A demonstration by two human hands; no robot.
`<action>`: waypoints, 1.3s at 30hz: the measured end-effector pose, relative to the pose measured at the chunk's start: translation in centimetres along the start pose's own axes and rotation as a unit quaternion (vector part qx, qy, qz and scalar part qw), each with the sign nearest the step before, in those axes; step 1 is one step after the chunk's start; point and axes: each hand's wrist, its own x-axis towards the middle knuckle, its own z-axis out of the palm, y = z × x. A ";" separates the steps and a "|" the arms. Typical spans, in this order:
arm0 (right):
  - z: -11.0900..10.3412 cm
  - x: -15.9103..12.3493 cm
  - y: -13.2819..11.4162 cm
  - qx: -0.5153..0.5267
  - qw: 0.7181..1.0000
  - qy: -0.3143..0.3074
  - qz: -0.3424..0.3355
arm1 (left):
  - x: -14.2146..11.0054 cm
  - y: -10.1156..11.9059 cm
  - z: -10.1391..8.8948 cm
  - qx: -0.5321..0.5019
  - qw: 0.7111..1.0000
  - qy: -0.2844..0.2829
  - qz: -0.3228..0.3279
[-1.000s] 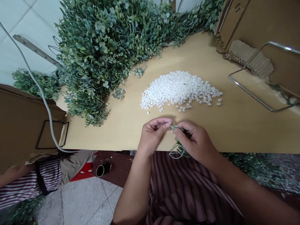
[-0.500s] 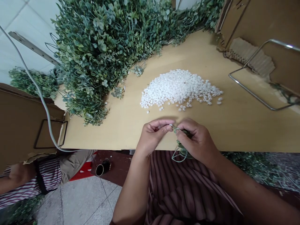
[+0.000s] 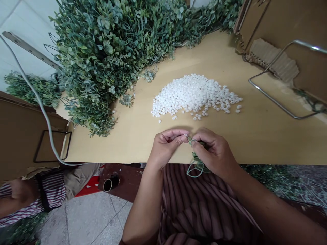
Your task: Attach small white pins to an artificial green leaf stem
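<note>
My left hand (image 3: 167, 144) pinches a small white bead-like piece (image 3: 186, 135) between thumb and forefinger. Close by on the right, my right hand (image 3: 213, 148) is closed on an artificial leaf sprig (image 3: 196, 158), whose green leaves and looped stem hang below the fingers over the table's front edge. The white piece meets the tip of the sprig between the two hands; whether it sits on the stem is too small to tell. Beyond the hands, a heap of small white pieces (image 3: 194, 92) lies on the tan tabletop (image 3: 133, 143).
A large mound of artificial greenery (image 3: 102, 61) covers the back left. Cardboard boxes (image 3: 293, 27) with a bent metal wire frame (image 3: 276, 98) stand at right. A white cable (image 3: 46, 115) hangs at left, near another person's striped sleeve (image 3: 51, 187). A dark mug (image 3: 108, 184) is below.
The view has shifted slightly, so the surroundings sit a little further left. Both hands keep the same hold on the white piece and the sprig.
</note>
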 end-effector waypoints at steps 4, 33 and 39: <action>0.1 0.0 0.0 -0.002 1.000 0.003 0.000 | 0.0 0.0 0.1 -0.011 1.000 -0.005 0.003; -0.1 -0.1 0.1 -0.013 1.000 -0.011 0.010 | -0.1 0.5 0.6 0.012 0.999 0.016 -0.042; -0.2 -0.1 0.2 0.005 1.000 0.001 0.013 | 0.1 0.4 0.8 -0.026 0.999 -0.007 -0.041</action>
